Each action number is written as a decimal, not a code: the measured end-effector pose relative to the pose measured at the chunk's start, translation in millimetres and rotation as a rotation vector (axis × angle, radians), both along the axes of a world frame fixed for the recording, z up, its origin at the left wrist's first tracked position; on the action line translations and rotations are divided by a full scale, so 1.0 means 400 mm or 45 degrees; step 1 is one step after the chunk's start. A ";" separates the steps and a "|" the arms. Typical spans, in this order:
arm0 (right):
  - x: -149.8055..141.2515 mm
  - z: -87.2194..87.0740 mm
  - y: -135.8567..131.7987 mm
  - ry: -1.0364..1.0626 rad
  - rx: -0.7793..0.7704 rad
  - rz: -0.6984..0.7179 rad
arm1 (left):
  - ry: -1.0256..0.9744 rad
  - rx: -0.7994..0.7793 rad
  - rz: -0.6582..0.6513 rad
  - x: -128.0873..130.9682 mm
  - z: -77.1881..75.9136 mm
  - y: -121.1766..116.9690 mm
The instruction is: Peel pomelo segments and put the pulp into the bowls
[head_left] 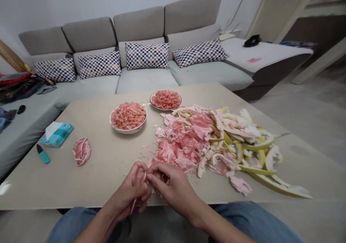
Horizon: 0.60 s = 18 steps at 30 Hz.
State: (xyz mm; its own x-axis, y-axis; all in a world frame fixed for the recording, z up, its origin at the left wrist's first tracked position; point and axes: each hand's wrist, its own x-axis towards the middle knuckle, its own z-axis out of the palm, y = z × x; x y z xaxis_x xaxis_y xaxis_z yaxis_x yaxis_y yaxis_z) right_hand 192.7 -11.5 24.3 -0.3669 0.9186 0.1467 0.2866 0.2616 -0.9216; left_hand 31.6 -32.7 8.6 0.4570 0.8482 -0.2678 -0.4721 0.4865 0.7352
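Observation:
Near the front edge of the table, my left hand (137,189) is closed around a piece of pomelo (133,206), of which only pale pink edges show between the fingers. My right hand (174,183) meets it from the right, thumb and forefinger pinched at the same piece; the fingers hide most of it. Just beyond my hands lies a heap of pink pomelo membrane (186,138), mixed with pomelo rind (259,145) on the right. An unpeeled cluster of pomelo segments (81,151) rests to the left.
Peeled pomelo flesh fills a white bowl (129,131) and a dark-rimmed plate (165,109) farther back. At the left lie a blue tissue pack (61,133) and a small knife (43,154) with a turquoise part. A grey sofa (146,80) stands behind the table.

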 end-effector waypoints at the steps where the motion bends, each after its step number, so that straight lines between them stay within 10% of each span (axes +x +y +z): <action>1: 0.002 0.002 0.003 0.016 -0.012 -0.001 | 0.064 0.067 0.039 0.000 0.005 0.000; 8: 0.020 0.027 0.021 0.043 -0.022 -0.094 | 0.557 0.190 0.257 -0.021 0.011 0.010; 18: 0.029 0.050 0.020 0.051 -0.214 -0.073 | 0.460 0.113 0.321 -0.013 0.006 0.007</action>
State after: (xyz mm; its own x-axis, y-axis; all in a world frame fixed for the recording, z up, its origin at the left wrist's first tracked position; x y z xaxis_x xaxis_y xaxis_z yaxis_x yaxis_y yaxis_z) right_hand 204.2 -3.3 44.4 -0.3098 0.9508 0.0030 0.2587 0.0873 -0.9620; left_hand 26.3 -29.9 11.1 0.1235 0.9481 -0.2931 -0.2730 0.3165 0.9085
